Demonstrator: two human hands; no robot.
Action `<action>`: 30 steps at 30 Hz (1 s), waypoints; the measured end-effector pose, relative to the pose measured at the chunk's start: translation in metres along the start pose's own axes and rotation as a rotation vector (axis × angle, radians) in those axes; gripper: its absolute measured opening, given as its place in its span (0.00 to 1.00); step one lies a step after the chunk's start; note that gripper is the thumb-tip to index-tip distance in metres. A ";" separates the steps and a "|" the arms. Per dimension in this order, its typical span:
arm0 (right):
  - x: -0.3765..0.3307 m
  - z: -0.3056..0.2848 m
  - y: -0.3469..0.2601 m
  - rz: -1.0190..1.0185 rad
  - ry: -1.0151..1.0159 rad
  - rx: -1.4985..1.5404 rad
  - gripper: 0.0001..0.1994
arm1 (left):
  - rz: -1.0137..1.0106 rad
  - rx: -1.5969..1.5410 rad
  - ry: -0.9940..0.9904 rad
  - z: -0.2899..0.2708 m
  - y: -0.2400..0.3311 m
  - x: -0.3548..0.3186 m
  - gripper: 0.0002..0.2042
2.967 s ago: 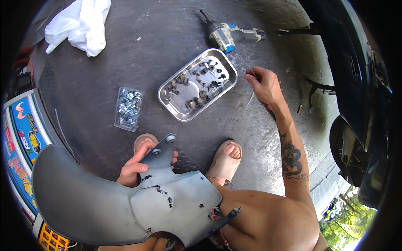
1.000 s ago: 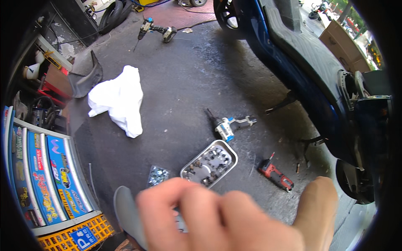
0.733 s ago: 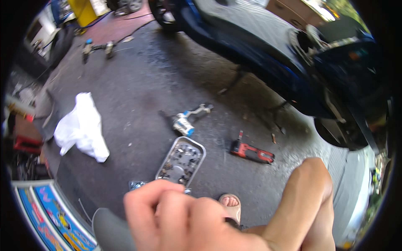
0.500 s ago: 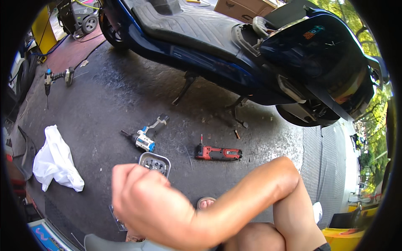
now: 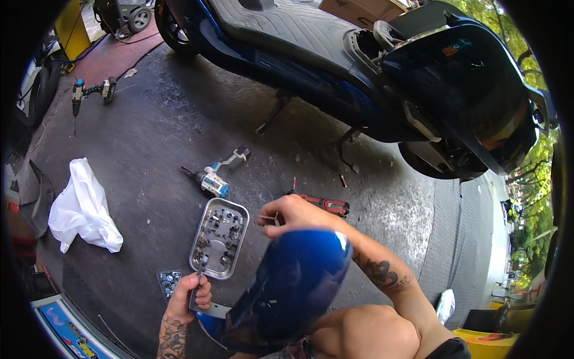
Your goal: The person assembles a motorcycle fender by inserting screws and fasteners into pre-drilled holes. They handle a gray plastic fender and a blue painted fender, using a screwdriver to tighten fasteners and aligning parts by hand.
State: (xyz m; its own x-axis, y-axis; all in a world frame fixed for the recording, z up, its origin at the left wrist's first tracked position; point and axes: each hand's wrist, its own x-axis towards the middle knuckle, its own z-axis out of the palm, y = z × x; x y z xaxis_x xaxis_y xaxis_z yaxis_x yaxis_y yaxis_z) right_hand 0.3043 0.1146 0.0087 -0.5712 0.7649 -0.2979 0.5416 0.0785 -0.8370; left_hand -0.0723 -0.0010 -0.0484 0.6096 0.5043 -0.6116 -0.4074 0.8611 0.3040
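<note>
Left hand (image 5: 189,295) clamps a blue panel (image 5: 293,284), best kept steady, while the right hand (image 5: 287,214) curls apart, contents unclear.

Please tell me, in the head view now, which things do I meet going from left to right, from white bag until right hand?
White plastic bag → clear pack of small metal parts → metal tray → right hand.

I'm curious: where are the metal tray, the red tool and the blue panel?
Metal tray (image 5: 216,249), head view: bare floor inside it.
Red tool (image 5: 326,204), head view: middle of its visible body.
Blue panel (image 5: 296,280), head view: its glossy outer face.
</note>
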 end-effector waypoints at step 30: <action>-0.021 0.040 -0.145 -0.332 0.103 -0.130 0.13 | 0.486 0.451 0.234 0.134 -0.001 -0.053 0.14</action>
State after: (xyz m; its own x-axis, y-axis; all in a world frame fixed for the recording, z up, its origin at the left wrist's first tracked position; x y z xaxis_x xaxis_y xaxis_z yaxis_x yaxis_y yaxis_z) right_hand 0.2132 0.0617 0.1175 -0.6674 0.7439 0.0335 0.4149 0.4088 -0.8129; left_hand -0.0130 -0.0204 0.0820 0.2467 0.8554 -0.4554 -0.2438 0.5096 0.8252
